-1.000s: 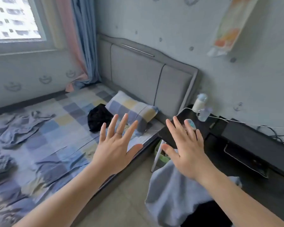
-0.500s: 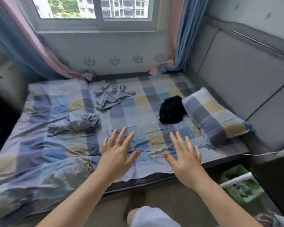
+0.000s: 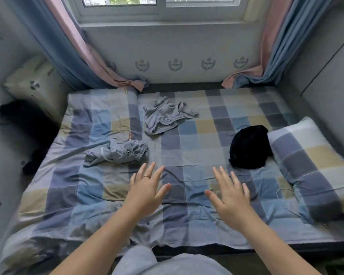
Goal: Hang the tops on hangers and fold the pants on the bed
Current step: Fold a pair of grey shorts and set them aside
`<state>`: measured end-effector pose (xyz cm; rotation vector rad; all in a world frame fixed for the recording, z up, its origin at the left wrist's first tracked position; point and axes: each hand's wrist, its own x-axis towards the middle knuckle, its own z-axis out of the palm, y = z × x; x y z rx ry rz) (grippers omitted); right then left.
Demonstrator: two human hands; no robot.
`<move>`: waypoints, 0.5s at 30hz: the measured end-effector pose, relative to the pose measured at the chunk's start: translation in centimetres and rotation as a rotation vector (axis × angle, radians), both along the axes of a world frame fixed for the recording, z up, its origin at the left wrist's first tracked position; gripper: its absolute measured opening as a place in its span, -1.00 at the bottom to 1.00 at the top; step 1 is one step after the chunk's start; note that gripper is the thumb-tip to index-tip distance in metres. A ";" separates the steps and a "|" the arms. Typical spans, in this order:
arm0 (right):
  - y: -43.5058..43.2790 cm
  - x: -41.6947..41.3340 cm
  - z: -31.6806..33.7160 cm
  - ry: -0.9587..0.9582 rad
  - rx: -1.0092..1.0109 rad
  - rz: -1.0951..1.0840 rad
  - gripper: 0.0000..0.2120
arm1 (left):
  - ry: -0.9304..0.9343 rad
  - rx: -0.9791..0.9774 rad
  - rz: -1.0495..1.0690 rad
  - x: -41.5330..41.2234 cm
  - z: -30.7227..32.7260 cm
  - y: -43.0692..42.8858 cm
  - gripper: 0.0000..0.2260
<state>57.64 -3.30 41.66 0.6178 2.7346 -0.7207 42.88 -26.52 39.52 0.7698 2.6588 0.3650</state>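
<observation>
Clothes lie scattered over the checked bed [image 3: 187,225], none sorted yet, so I'd say the job is at its very start: choosing the first piece. At the far left of the frame, off the mattress, sits a dark shape too blurred to name. Left of centre lies a crumpled grey bundle [image 3: 117,153] with what looks like an elastic waistband and a drawstring, so likely pants. Toward upper centre a second grey garment [image 3: 167,116] is spread loosely; whether it is a top or shorts I cannot tell. In the lower middle the left hand [image 3: 147,193], a ring on one finger, is held over the sheet with fingers straight and fanned, holding nothing; the grey bundle is near, just beyond its fingertips. Beside it the right hand [image 3: 230,199] is likewise flat, spread and empty. Right of centre a black garment [image 3: 248,147] lies heaped against the checked pillow [image 3: 310,161] at the right edge. No hanger shows anywhere. The next move, to my mind, calls for reaching forward to the grey bundle, pinching its waistband and shaking it out flat on the sheet before folding.
</observation>
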 end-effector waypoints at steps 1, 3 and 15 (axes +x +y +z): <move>0.1 -1.1 -0.2 -0.004 -0.006 0.011 -0.35 | -0.011 -0.002 0.014 -0.9 -0.3 0.0 -0.41; 0.1 -3.3 -0.6 -0.013 -0.014 0.033 -0.35 | -0.035 0.001 0.038 -2.7 -1.1 -0.1 -0.41; -6.1 -20.5 -9.5 -0.090 -0.035 0.104 -0.35 | -0.126 -0.052 0.106 -20.1 -10.2 -6.5 -0.45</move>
